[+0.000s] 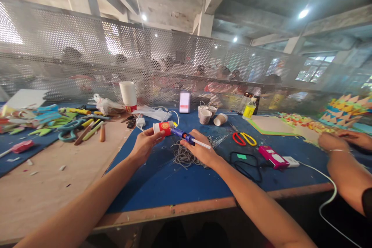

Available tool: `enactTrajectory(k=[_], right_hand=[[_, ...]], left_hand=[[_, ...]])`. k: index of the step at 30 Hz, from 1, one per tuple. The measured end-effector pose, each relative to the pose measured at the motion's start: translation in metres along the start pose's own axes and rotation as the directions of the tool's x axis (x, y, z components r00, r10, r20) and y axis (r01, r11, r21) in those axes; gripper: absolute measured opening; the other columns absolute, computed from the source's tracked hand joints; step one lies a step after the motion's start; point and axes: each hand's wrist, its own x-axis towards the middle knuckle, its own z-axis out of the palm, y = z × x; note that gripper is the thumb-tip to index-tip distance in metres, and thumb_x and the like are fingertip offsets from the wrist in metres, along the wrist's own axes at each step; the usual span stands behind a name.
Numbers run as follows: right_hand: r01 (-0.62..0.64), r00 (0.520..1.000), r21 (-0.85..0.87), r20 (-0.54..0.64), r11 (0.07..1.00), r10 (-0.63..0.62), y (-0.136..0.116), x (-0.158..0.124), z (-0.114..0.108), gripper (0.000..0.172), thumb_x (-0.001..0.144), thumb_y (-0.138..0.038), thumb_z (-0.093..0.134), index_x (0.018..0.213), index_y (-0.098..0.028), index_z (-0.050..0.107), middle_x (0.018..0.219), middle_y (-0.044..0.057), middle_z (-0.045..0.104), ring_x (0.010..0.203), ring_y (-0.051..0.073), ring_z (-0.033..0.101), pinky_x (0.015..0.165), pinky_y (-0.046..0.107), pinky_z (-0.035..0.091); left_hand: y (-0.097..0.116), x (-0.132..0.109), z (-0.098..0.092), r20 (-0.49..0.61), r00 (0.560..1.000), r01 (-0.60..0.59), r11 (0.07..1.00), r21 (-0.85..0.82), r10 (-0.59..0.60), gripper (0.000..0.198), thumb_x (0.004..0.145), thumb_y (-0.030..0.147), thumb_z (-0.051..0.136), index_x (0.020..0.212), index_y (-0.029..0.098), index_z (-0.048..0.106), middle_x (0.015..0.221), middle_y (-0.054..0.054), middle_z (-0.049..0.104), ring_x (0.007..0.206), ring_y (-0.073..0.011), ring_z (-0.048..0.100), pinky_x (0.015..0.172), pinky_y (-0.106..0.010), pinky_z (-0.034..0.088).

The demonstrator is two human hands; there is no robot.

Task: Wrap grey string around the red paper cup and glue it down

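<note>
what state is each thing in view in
red cup: held sideways
glue gun: held, glue stick protruding
gray cord: tangled
scissors: handles spread
phone: upright, screen lit
yellow bottle: upright
white cup stack: upright, nested
small cups: one on its side, others upright

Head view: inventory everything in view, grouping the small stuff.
paper cup: 1, red and white, centre
glue gun: 1, blue, centre
string: one tangle, grey, centre
small buckets: 4, whitish, back centre
cup stack: 1, white, back left
phone: 1, pale-screened, back centre
scissors: 2, red-yellow right, teal left
bottles: 2, yellow and dark-capped, back right
box: 1, magenta, right
tools: several, mixed, left
coloured pieces: many, multicoloured, far left
table: 1, blue and tan, foreground
screen: grey, behind table
people: several, behind screen
co-worker's hands: 2, far right
left hand: 1, holding cup
right hand: 1, holding glue gun
</note>
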Motion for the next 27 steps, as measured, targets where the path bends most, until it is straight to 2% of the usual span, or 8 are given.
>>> enactTrajectory(k=[4,13,27], right_hand=[[-0.004,1.000,-0.022,0.001,1.000,0.004,-0.0008,0.0001,-0.0003,0.027,0.095,-0.042,0.066,0.081,-0.020,0.059,0.087,0.000,0.057,0.071,0.013,0.055,0.063,0.025,0.036],[0.008,1.000,-0.046,-0.013,0.999,-0.008,0.0011,-0.0009,0.0016,0.028,0.096,-0.045,0.064,0.083,-0.021,0.059,0.088,0.001,0.059,0.074,0.015,0.057,0.063,0.026,0.036],[0.004,1.000,-0.069,-0.014,0.998,-0.005,0.0032,-0.0014,0.0026,0.031,0.096,-0.049,0.062,0.083,-0.021,0.057,0.089,0.000,0.059,0.072,0.014,0.057,0.062,0.025,0.035]], left_hand=[[-0.0004,0.0000,-0.0006,0.003,1.000,-0.013,1.000,0.013,0.013,0.043,0.060,0.034,0.093,0.096,0.015,0.080,0.096,-0.009,0.079,0.088,-0.0226,0.070,0.087,-0.036,0.054],[-0.0013,0.0002,-0.0014,0.010,1.000,-0.013,0.999,0.033,0.013,0.039,0.062,0.033,0.092,0.095,0.016,0.080,0.094,-0.007,0.079,0.085,-0.0192,0.069,0.088,-0.033,0.053],[-0.0001,0.0003,-0.0008,0.003,1.000,-0.020,1.000,0.024,0.020,0.039,0.062,0.033,0.092,0.094,0.016,0.080,0.097,-0.010,0.079,0.088,-0.0232,0.071,0.088,-0.038,0.055]])
